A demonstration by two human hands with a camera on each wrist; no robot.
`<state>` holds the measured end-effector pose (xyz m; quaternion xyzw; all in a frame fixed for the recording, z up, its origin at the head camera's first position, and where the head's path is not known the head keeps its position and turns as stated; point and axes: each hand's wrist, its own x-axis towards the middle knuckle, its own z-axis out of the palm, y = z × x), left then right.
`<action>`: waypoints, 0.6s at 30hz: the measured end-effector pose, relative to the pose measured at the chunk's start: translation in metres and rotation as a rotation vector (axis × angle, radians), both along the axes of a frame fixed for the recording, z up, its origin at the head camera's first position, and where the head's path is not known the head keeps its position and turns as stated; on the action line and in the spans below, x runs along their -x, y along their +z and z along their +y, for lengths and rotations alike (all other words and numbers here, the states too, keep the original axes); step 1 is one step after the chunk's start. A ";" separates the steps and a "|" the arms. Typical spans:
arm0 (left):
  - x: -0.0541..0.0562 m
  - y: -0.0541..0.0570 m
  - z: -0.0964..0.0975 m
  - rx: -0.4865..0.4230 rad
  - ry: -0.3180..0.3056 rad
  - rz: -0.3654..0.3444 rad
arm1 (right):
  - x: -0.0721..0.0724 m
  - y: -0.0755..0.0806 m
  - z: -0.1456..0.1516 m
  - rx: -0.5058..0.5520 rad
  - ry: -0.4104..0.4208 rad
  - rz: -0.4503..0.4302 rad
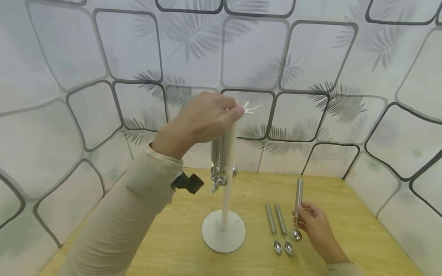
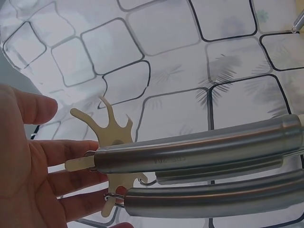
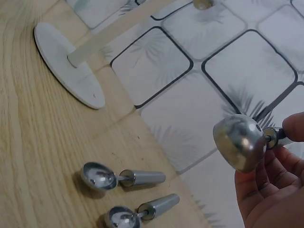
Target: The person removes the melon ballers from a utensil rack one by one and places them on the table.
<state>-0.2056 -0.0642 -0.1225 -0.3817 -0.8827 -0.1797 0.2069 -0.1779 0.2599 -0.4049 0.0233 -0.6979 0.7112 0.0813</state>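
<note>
My left hand (image 1: 207, 117) is at the top of a white stand (image 1: 226, 199), its fingers behind the pale branching hook rack (image 2: 114, 130) and its thumb apart. Steel utensils (image 2: 199, 147) hang from the hooks by wire rings; their shiny heads dangle beside the pole. Low at the right, my right hand (image 1: 315, 226) pinches a round-bowled steel scoop (image 3: 240, 142) near where bowl and handle meet. Its handle points toward the back wall. Two steel spoons with small deep bowls, the left spoon (image 1: 272, 228) and the right spoon (image 1: 284, 228), lie side by side on the table.
The stand's round white base (image 1: 214, 243) rests on a wood-grain table (image 1: 172, 230). Patterned fabric (image 1: 248, 57) encloses the table at the back and both sides. A dark bow (image 1: 188, 183) sits at my left sleeve.
</note>
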 end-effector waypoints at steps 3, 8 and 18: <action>-0.002 0.000 0.000 0.020 0.005 0.003 | 0.005 -0.007 0.004 -0.038 -0.029 -0.069; -0.004 0.000 -0.001 0.046 0.026 -0.002 | 0.018 -0.022 0.015 -0.124 -0.030 -0.195; -0.001 -0.001 0.001 0.034 -0.001 0.012 | 0.037 -0.046 0.036 -0.249 -0.011 -0.281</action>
